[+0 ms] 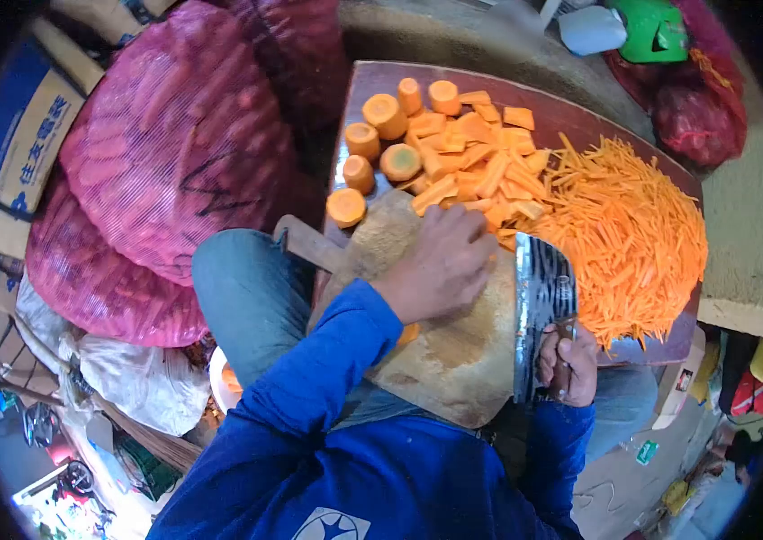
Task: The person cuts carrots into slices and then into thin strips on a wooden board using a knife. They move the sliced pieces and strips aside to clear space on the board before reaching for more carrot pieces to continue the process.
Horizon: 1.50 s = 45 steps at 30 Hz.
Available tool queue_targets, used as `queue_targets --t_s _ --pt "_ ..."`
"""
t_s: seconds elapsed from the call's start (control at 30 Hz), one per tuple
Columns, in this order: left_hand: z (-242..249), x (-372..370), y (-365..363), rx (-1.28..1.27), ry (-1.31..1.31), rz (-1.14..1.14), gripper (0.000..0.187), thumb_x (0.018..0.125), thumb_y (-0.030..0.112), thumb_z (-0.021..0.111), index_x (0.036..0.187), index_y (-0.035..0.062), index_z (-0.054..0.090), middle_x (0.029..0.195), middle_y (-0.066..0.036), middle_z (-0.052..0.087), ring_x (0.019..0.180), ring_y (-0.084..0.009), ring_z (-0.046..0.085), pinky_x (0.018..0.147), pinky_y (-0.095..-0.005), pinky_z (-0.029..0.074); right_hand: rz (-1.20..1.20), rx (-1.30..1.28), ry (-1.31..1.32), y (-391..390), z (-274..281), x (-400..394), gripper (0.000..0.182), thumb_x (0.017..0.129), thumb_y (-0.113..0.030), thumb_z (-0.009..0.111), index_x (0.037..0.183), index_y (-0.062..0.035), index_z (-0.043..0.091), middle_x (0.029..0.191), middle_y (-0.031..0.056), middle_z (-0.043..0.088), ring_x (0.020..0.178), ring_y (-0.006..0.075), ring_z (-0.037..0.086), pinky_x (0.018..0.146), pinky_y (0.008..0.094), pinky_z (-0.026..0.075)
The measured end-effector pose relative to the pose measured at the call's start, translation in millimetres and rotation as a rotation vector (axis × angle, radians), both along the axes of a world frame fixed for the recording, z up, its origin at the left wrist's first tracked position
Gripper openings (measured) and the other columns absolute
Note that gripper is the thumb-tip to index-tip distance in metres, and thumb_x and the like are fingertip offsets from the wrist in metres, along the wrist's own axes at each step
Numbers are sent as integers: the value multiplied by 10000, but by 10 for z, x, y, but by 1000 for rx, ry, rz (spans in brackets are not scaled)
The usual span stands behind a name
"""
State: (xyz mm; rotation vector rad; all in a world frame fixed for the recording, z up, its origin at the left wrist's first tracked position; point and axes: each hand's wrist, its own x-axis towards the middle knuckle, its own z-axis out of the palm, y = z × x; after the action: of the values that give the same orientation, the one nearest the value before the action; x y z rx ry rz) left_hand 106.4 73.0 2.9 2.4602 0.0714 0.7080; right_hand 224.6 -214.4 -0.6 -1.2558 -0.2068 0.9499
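Observation:
My left hand (446,263) is over the wooden cutting board (440,360), its fingers bent down at the near edge of the carrot slices (480,162). A bit of orange shows by the fingertips, which are partly hidden. On the right, my right hand (568,362) is wrapped round the handle of a wide-bladed cleaver (543,292). The blade stands at the board's right edge, beside a large heap of shredded carrot (638,243). Thick carrot chunks (384,115) stand upright at the far left of the low table (570,90). A small carrot piece (409,333) lies below my left wrist.
Big pink mesh sacks (183,144) full of produce are piled on the left, beside a blue cardboard box (17,135). A red mesh bag (696,112) and a green container (653,31) sit at the back right. A flat handle (307,243) juts out near my left knee.

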Motion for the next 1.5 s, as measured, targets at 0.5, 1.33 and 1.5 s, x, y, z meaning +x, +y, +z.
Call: queue_targets --t_s 0.5,1.33,1.5 --pt "120 -173 -54 97 14 -32 351 799 58 814 1124 72 682 1092 -108 649 1012 -336 625 858 -453 490 129 21 -37 122 418 -23 403 971 -265 748 1202 44 631 724 21 579 522 92 504 491 246 412" --pt "254 -468 -155 88 150 -93 329 811 87 818 1091 34 655 1084 -130 613 1046 -364 591 900 -479 506 654 -423 -1099 19 1390 -387 307 981 -132 706 1258 -3 673 972 251 727 920 466 721 776 471 571" --pt "173 -551 -345 152 210 -141 217 814 79 791 973 36 650 1048 -112 610 1003 -340 586 858 -463 496 574 -357 -935 -186 1365 -385 354 972 -115 730 1304 -5 680 1014 236 739 919 423 747 807 424 579"
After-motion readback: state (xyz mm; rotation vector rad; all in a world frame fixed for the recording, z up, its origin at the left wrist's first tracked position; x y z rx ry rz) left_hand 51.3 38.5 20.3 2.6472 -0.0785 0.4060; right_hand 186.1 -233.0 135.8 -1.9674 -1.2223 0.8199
